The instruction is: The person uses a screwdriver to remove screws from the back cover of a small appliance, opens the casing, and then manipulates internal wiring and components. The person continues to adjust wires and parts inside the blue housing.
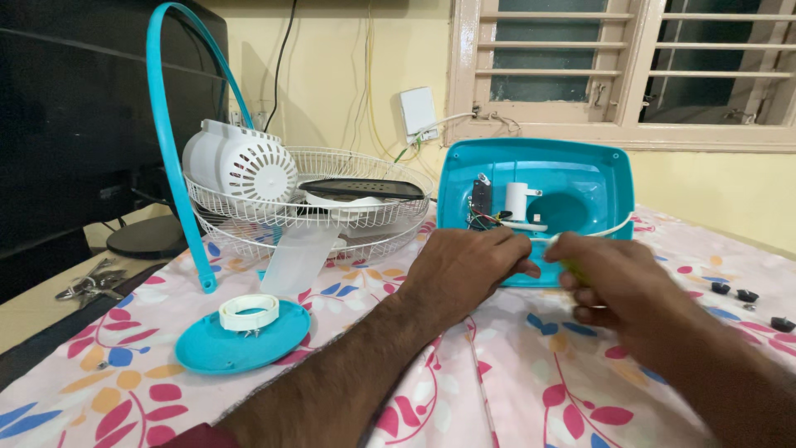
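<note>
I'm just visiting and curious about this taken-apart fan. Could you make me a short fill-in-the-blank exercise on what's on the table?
1. Both hands, left hand and right hand, work at the open ____ fan base.
2. The white ring rests on a round teal ____.
3. The white motor housing lies in the wire ____.
4. The tablecloth has a ____ pattern.

Missing words: teal; disc; grille; floral

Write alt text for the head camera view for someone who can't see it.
Two bare hands, left hand and right hand, meet at the front edge of an upturned turquoise plastic fan base with exposed wiring, on a floral tablecloth. To the left sit white wire fan guards and a round turquoise plastic cap.
</note>
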